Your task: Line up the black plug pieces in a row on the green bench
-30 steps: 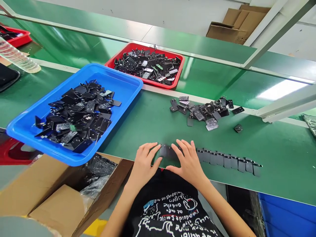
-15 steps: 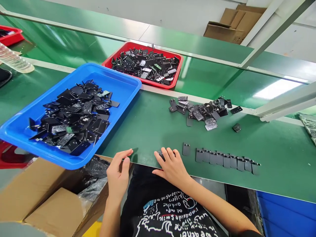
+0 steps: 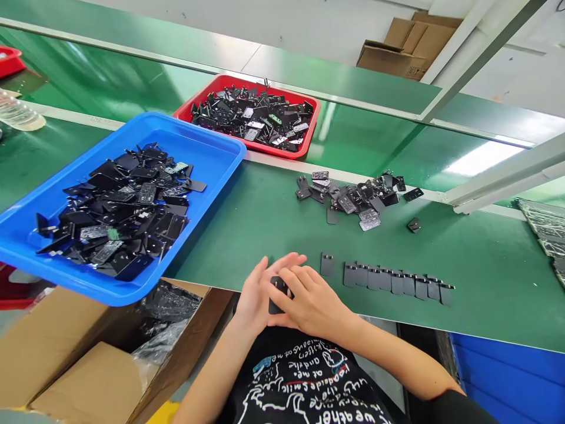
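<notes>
Near the table's front edge, a small black plate with prongs (image 3: 277, 295) is between my two hands. My right hand (image 3: 311, 297) grips it with bent fingers, the thumb below. My left hand (image 3: 256, 291) cups it from the left, its thumb raised and its fingers reaching behind my right hand; part of the plate is hidden. A single black plate (image 3: 327, 264) lies just beyond my right hand. To its right runs a row of overlapping black plates (image 3: 397, 282), pronged ends toward the back.
A blue tray (image 3: 220, 154) of loose black plates stands at left, overhanging the front edge. Behind it is a red tray (image 3: 314, 118) of similar pieces. A loose pile (image 3: 364, 200) lies toward the back. An open cardboard box (image 3: 88, 377) sits below, left; a white post (image 3: 507, 174) rises right.
My right hand has lifted the plate off the table edge and moved slightly. My left hand has come rightward from beside the blue tray to meet it. The view has shifted a little.
</notes>
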`<state>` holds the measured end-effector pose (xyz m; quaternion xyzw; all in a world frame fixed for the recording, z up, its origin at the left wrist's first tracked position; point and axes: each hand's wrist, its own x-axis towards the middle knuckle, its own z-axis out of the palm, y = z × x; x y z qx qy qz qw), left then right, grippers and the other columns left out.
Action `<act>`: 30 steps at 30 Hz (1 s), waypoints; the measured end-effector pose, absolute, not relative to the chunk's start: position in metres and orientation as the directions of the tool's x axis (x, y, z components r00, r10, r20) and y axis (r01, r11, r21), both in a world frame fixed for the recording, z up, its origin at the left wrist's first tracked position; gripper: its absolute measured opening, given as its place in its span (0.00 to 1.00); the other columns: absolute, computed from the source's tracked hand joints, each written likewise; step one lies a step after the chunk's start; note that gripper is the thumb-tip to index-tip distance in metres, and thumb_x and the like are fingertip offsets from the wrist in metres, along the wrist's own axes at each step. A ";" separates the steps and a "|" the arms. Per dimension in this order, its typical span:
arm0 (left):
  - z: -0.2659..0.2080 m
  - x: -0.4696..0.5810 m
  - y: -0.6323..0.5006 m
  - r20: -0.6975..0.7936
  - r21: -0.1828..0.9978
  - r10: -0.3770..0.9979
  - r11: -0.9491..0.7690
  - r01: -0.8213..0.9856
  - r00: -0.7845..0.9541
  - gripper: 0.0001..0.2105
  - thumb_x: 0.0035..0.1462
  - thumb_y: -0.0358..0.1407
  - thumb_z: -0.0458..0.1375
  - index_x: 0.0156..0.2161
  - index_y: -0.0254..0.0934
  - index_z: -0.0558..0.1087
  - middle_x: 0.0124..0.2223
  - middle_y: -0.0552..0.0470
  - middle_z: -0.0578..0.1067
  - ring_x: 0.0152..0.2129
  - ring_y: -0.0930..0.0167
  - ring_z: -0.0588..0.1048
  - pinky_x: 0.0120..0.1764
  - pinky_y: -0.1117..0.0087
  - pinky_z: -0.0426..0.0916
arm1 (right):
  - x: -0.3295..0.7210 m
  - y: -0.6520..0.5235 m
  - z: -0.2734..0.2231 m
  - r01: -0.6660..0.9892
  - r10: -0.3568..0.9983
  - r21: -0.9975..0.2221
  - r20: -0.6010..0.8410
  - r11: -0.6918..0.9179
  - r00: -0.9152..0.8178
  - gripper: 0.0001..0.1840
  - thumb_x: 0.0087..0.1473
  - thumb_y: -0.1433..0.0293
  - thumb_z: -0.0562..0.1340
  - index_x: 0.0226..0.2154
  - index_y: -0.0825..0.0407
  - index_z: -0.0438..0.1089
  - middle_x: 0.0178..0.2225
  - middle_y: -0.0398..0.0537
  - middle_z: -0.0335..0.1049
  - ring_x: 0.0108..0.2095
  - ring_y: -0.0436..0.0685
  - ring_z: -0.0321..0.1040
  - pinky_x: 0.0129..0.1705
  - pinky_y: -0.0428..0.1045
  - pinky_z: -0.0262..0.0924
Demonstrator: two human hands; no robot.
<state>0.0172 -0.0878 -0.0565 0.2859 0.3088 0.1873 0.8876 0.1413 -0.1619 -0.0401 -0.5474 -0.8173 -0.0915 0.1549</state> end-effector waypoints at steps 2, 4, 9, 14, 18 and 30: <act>-0.047 0.028 -0.092 -0.416 0.465 0.324 0.879 -0.108 0.850 0.29 0.62 0.54 0.38 0.52 0.37 0.70 0.54 0.43 0.72 0.50 0.61 0.72 0.54 0.56 0.65 | 0.142 -0.159 -0.029 0.921 0.866 0.024 0.333 0.389 -0.374 0.30 0.61 0.49 0.52 0.54 0.55 0.63 0.45 0.58 0.65 0.42 0.63 0.60 0.41 0.56 0.59; -0.038 0.035 -0.095 -0.370 0.397 0.275 0.910 -0.116 0.887 0.32 0.61 0.56 0.34 0.54 0.38 0.69 0.53 0.45 0.72 0.51 0.61 0.71 0.54 0.56 0.64 | 0.145 -0.158 -0.020 0.922 0.867 0.050 0.326 0.383 -0.378 0.32 0.61 0.49 0.53 0.56 0.55 0.61 0.49 0.59 0.65 0.44 0.64 0.61 0.47 0.59 0.58; -0.010 0.045 -0.090 -0.368 0.300 0.214 0.949 -0.102 0.905 0.32 0.62 0.55 0.36 0.55 0.34 0.68 0.52 0.44 0.73 0.51 0.63 0.71 0.54 0.60 0.63 | 0.172 -0.175 0.007 0.901 0.764 -0.125 0.586 0.414 -0.270 0.30 0.62 0.50 0.52 0.60 0.49 0.55 0.55 0.56 0.63 0.56 0.64 0.59 0.63 0.69 0.41; 0.017 0.047 -0.085 -0.254 0.155 0.183 0.977 -0.147 0.950 0.32 0.63 0.52 0.38 0.56 0.27 0.66 0.54 0.37 0.71 0.51 0.59 0.71 0.55 0.57 0.61 | 0.207 -0.195 0.026 0.850 0.821 -0.363 0.555 0.382 -0.132 0.40 0.59 0.53 0.59 0.65 0.44 0.40 0.59 0.55 0.59 0.62 0.67 0.51 0.62 0.73 0.45; 0.023 0.048 -0.086 -0.205 0.154 0.123 0.984 -0.092 0.971 0.32 0.64 0.52 0.37 0.58 0.27 0.64 0.53 0.37 0.72 0.50 0.58 0.71 0.55 0.56 0.60 | 0.215 -0.198 0.019 0.820 0.839 -0.395 0.515 0.414 -0.176 0.42 0.59 0.58 0.62 0.66 0.45 0.39 0.58 0.54 0.62 0.64 0.67 0.48 0.63 0.74 0.41; 0.018 0.047 -0.102 -0.242 0.116 0.103 0.990 -0.077 0.965 0.31 0.65 0.51 0.36 0.58 0.27 0.64 0.48 0.38 0.75 0.47 0.60 0.73 0.52 0.58 0.61 | 0.196 -0.204 0.004 0.769 0.813 -0.501 0.580 0.397 -0.042 0.36 0.59 0.61 0.62 0.64 0.44 0.47 0.46 0.49 0.70 0.55 0.63 0.62 0.60 0.71 0.51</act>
